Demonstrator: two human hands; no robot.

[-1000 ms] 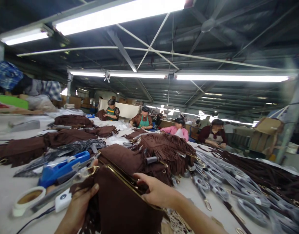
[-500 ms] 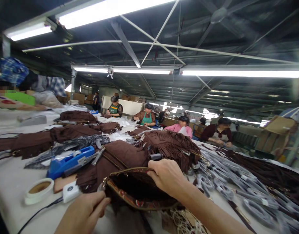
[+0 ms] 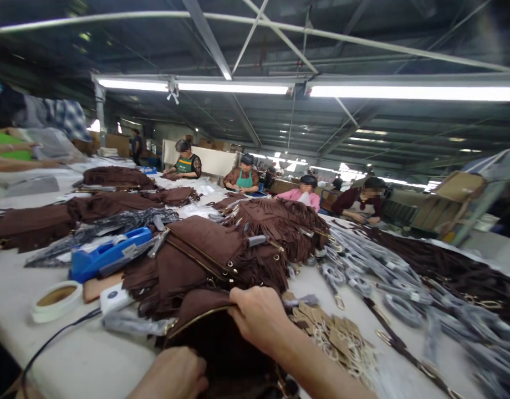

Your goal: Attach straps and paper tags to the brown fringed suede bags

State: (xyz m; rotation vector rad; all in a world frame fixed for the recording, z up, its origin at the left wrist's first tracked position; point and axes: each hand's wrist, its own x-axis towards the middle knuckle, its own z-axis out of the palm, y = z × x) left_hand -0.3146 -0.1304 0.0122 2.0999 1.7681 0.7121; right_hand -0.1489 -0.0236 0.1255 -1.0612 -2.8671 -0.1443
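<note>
A dark brown bag with a gold zip edge lies at the near edge of the table, its mouth gaping and its inside dark. My right hand pinches the top rim of the bag at its far side. At the bag's lower left is my left hand, fingers curled; what they hold, if anything, is hidden. Just beyond sits a stack of brown fringed bags with gold zips and rings. A plastic-wrapped piece sticks out left of the bag.
On the left are a blue tape dispenser, a tape roll and a white device with a cable. Cardboard tags and wrapped straps lie right. Several people sit across the table.
The view has tilted down. The bag has come nearer and lower, and its patterned lining no longer shows. My left hand has moved lower and right, with its fingers more curled.
</note>
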